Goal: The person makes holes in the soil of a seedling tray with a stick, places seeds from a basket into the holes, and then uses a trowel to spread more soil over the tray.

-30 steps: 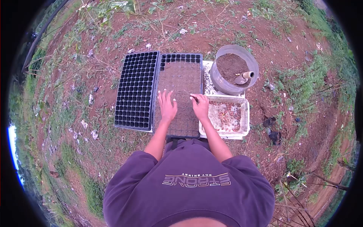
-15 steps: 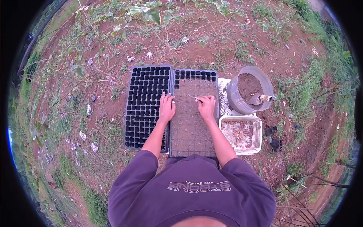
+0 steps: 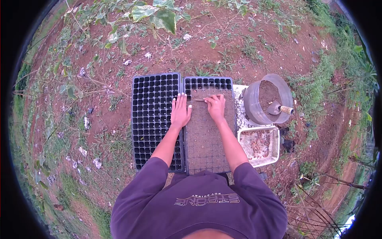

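My left hand [image 3: 181, 112] lies flat with its fingers stretched out, over the seam between an empty black seedling tray [image 3: 149, 119] and a soil-filled seedling tray [image 3: 207, 147]. My right hand [image 3: 215, 108] is closed in a pinch above the filled tray's upper part. Between its fingertips is a thin brown stick [image 3: 200, 100], pointing left, close to the soil. Brown soil covers most of the filled tray's cells, while the cells along its far end show dark and unfilled. I cannot make out whether the stick's tip touches the soil.
Right of the trays stands a clear round tub [image 3: 253, 104] of soil, with a trowel [image 3: 280, 108] in it. Nearer me is a white basket [image 3: 274, 157] holding small reddish-brown pieces. A white speckled board [image 3: 241, 113] shows beneath. Leafy plants [image 3: 161, 18] grow beyond.
My view has shifted slightly, so the trays appear lower and farther right. My right hand has moved a little toward the far end and left over the soil, still pinching the stick. My left hand has flattened.
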Available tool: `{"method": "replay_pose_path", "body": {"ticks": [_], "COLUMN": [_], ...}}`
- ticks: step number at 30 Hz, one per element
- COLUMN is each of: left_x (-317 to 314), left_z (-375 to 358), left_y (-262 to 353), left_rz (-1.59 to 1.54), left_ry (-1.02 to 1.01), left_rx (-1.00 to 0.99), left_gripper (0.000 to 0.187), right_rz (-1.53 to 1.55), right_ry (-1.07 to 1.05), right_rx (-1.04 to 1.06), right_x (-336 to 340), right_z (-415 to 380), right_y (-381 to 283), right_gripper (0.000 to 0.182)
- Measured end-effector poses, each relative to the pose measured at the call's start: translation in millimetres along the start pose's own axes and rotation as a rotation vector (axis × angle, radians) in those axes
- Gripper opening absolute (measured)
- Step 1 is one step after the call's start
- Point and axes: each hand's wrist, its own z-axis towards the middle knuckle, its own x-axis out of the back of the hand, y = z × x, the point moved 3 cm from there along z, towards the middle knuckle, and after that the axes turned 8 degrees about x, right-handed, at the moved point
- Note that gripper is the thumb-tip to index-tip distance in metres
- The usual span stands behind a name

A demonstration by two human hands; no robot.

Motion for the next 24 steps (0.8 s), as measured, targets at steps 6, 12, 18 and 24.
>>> {"method": "replay_pose_path", "body": {"ticks": [6, 12, 18, 24], "left_x": [2.1, 4.2, 3.9, 2.4], "left_z": [0.3, 0.2, 1.0, 1.1], "left_y": [-0.3, 1.0, 1.5, 1.0], "left_rz": [0.026, 0.019, 0.033, 0.038], "left_ry": [-0.024, -0.048, -0.050, -0.041], "left_rx": [-0.020, -0.011, -0.013, -0.016], "left_gripper": [0.061, 0.062, 0.062, 0.061], "right_rz": [-0.002, -0.013, -0.048, -0.054], "right_ry": [0.011, 0.007, 0.023, 0.038], "right_rx": [0.038, 0.073, 0.048, 0.048], "right_x": [-8.6, -13.7, -18.7, -15.7], "right_z": [9.6, 25.9, 35.3, 17.3], "right_y": [0.7, -3.2, -3.4, -10.3], "right_gripper": [0.012, 0.011, 0.010, 0.011]}}
